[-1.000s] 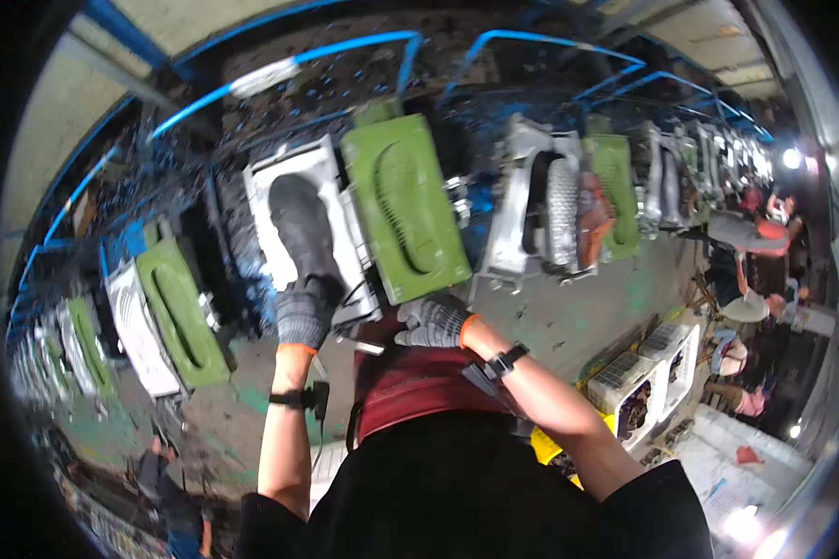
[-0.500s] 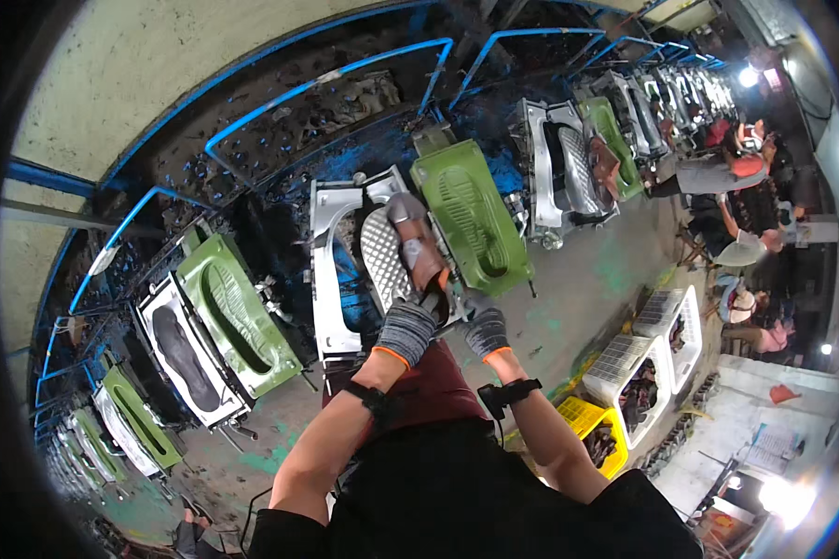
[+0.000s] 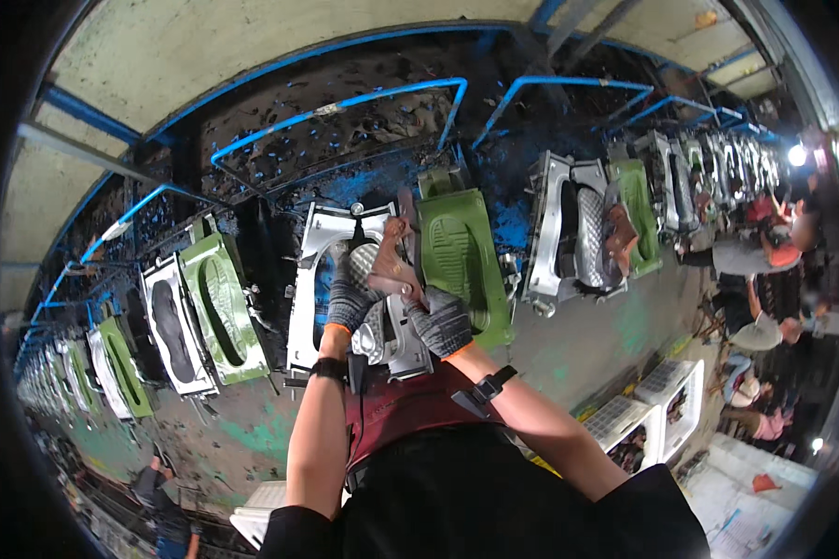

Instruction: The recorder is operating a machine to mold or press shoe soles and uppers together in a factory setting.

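A brown leather shoe upper sits over the dimpled metal last plate of a silver mould frame in front of me. My right hand, in a grey knit glove with an orange cuff, has its fingers closed round the near end of the upper. My left hand, gloved alike, reaches into the frame along the left side of the plate. Its fingers look stretched out, with the thumb close to the upper; their tips are hard to make out. A green mould half with a sole-shaped hollow stands at the right.
Similar moulds run in a row both ways, including a green one at left and a silver one with another brown upper. Blue rails stand behind. White crates are at right, near several people.
My left hand has moved left and farther into the silver frame. The upper is now bent and tilted across the plate, with my right hand at its near end. My view has shifted.
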### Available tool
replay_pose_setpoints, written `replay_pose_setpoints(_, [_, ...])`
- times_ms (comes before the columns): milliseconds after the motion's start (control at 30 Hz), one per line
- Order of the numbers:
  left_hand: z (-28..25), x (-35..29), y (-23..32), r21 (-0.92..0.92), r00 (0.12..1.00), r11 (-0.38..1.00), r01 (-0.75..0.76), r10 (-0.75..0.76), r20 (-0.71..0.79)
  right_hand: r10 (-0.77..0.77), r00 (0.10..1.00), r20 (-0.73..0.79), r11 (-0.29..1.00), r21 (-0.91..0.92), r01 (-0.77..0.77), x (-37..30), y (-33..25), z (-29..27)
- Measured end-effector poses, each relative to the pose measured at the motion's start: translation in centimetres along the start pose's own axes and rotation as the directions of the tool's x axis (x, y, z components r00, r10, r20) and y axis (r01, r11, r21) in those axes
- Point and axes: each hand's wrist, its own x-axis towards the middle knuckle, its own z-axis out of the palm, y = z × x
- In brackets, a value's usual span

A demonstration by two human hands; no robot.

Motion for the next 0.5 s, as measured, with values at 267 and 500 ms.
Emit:
replay_pose_setpoints(267, [-1.0, -6.9, -0.4, 0.422, 0.987, 0.896, -0.137, 0.086, 0.137, -0.043, 0.918, 0.395, 0.736, -0.609, 0.296, 6.8, 5.3, 6.5])
replay_pose_setpoints(500, [-11.3, -16.2, 0.6, 0.996, 0.915, 0.082, 0.03, -0.404, 0.006, -0.44, 0.202, 0.875, 0.78, 0.261, 0.569, -4.5, -2.6, 14.9])
